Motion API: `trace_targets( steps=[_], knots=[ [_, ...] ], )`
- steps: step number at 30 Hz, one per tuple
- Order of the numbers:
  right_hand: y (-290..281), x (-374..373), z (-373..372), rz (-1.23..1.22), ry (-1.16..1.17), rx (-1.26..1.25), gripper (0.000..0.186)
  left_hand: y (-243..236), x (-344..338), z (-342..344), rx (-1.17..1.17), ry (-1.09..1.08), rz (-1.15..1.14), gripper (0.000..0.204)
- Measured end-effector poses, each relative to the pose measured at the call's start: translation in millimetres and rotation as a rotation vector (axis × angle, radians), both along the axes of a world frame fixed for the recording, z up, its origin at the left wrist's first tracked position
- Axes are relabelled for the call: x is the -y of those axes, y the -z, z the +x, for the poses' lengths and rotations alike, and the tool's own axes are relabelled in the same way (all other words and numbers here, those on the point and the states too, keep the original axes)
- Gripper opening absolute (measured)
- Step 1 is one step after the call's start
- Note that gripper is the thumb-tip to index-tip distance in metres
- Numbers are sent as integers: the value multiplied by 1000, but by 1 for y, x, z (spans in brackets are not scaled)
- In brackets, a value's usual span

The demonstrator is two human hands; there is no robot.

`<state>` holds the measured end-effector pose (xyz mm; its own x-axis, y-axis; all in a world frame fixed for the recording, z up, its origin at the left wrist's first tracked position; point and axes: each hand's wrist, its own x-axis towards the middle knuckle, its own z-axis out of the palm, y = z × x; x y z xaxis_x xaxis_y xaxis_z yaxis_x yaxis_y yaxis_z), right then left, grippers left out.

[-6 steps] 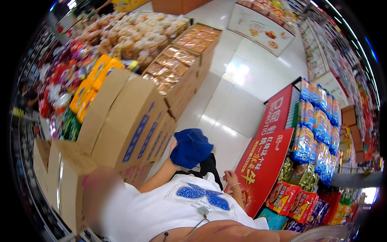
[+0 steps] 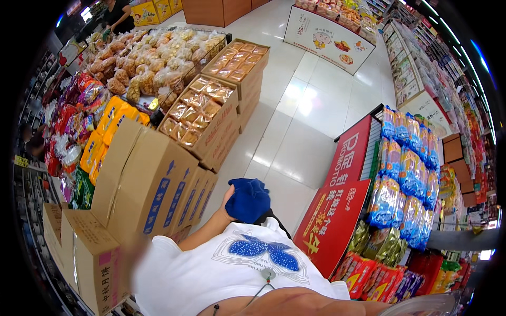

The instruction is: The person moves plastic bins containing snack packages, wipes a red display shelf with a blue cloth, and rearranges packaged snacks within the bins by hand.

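My left hand [image 2: 229,202] is closed around the edge of a dark blue cloth bundle [image 2: 250,200], possibly a cap or folded bag; its kind is not clear. The bundle hangs in front of my white shirt [image 2: 226,263], above the tiled floor. Only the thumb side of this hand shows, as the cloth hides the other fingers. My right hand is out of sight. Nearest the left forearm are tall cardboard boxes [image 2: 153,174] with blue printing.
Open cartons of wrapped cakes [image 2: 197,110] and a heap of bagged snacks [image 2: 153,63] stand on the left. A red sign [image 2: 332,226] and a rack of blue-wrapped packs [image 2: 400,174] edge the right. Between them runs a tiled aisle [image 2: 279,131]; a white display stand [image 2: 327,39] stands at its far end.
My right hand, seen beside the red sign earlier, has dropped out of view. The blue bundle sits slightly lower and further left in the picture, still held. The view has shifted.
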<state>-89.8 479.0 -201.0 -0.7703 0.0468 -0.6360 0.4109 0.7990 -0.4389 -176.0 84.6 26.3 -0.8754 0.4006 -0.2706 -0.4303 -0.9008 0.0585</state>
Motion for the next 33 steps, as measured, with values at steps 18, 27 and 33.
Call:
trace_targets(
  steps=[18,27,33],
  knots=[
    [-13,92,-417,-598,321,181,24,-18,58,-251,106,-163,-12,44],
    [-53,193,-534,-465,185,361,25,-19,145,-395,34,-178,-87,39],
    [-49,214,-597,-368,254,450,20,13,190,-406,136,-372,-102,43]
  ],
)
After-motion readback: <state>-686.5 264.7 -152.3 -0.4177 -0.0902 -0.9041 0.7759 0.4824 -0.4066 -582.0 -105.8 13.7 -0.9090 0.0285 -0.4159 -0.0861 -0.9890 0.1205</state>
